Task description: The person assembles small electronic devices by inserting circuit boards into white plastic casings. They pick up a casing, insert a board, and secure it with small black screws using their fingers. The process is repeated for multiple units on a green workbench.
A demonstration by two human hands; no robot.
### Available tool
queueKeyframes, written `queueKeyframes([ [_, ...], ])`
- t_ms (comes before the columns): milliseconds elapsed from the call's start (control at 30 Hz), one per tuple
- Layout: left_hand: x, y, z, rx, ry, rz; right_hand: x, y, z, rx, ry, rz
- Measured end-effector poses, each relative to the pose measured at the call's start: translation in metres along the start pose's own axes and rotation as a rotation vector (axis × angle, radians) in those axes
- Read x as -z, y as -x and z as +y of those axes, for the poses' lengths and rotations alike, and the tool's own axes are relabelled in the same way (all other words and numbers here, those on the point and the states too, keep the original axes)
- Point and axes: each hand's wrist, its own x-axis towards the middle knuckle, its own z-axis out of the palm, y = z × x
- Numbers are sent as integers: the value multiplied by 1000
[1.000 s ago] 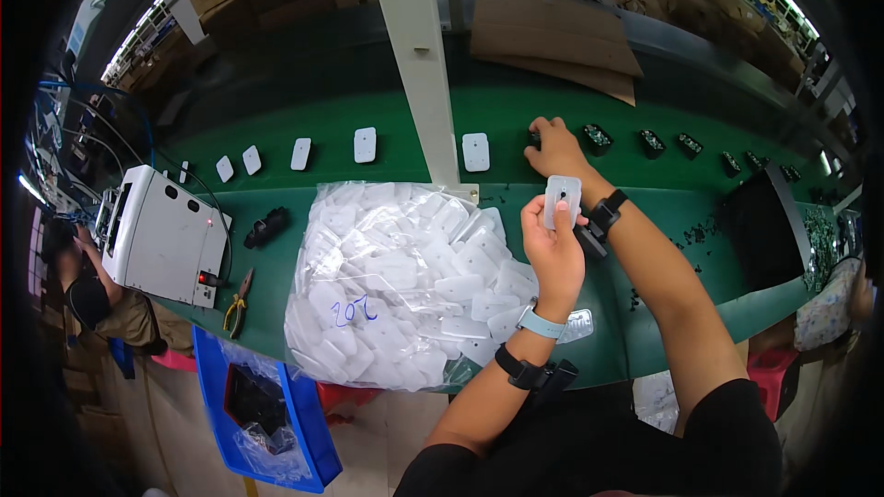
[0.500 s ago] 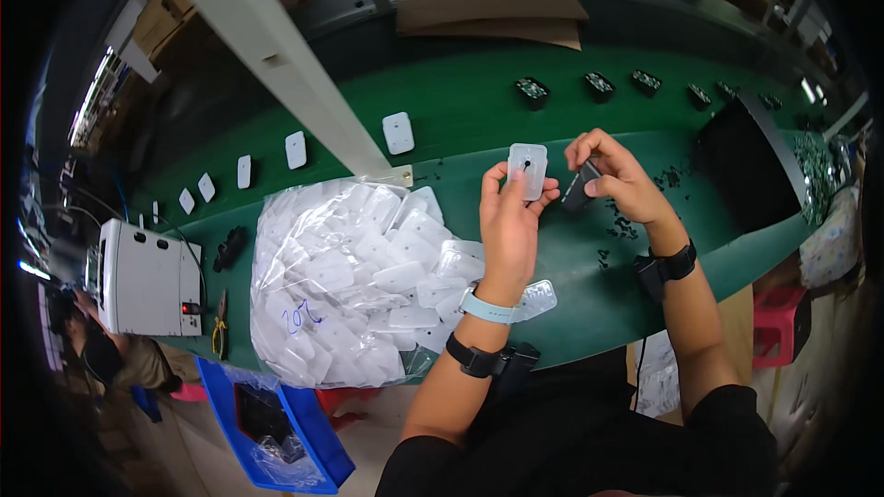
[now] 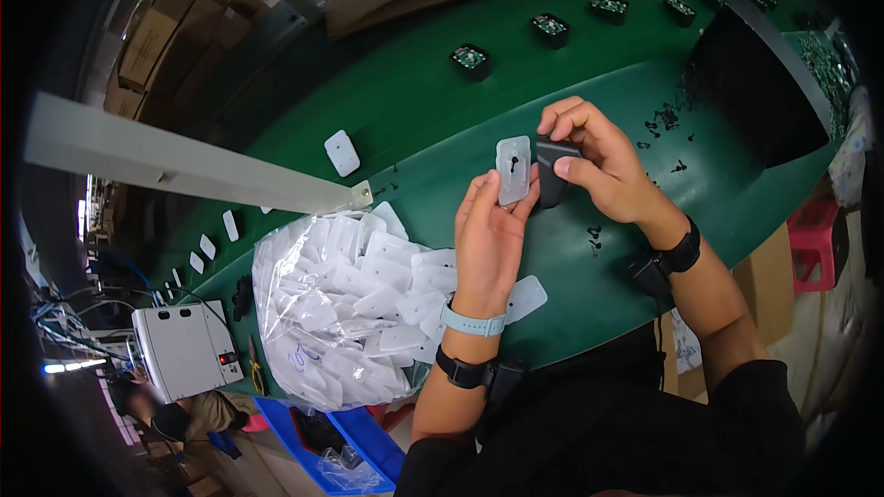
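Note:
My left hand [image 3: 490, 237] is closed around a white translucent plastic cover [image 3: 512, 186], its hollow inner side showing, with a small black part at its centre. In my right hand [image 3: 600, 158] is a black plastic housing [image 3: 552, 175], pinched between thumb and fingers. The housing stands tilted right beside the cover; whether they touch I cannot tell. Left of my left forearm lies a clear plastic bag [image 3: 304, 304] full of white covers. One loose white cover [image 3: 528, 298] rests on the green table at my left wrist. Small black parts [image 3: 663, 120] are scattered right of my right hand.
Along the green belt behind stand black housings with circuit boards [image 3: 550, 28] and white-covered units [image 3: 342, 153]. A pale metal post [image 3: 193, 161] rises at the left. A white machine [image 3: 189, 350], pliers [image 3: 256, 368] and a black bin [image 3: 760, 83] flank the table.
The black housing has come close to the white cover and turned in my right hand. My view has shifted and tilted. Units on the belt appear in different places.

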Motion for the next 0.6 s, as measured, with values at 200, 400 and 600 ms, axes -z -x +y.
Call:
queueKeyframes([
  [200,5,1,-9,-1,-122,-42,-2,1,2,52,189,33],
  [400,2,2,-13,-16,-197,-75,-5,1,-6,42,268,29],
  [600,10,2,-13,19,-243,-78,-1,0,-2,73,253,-3],
])
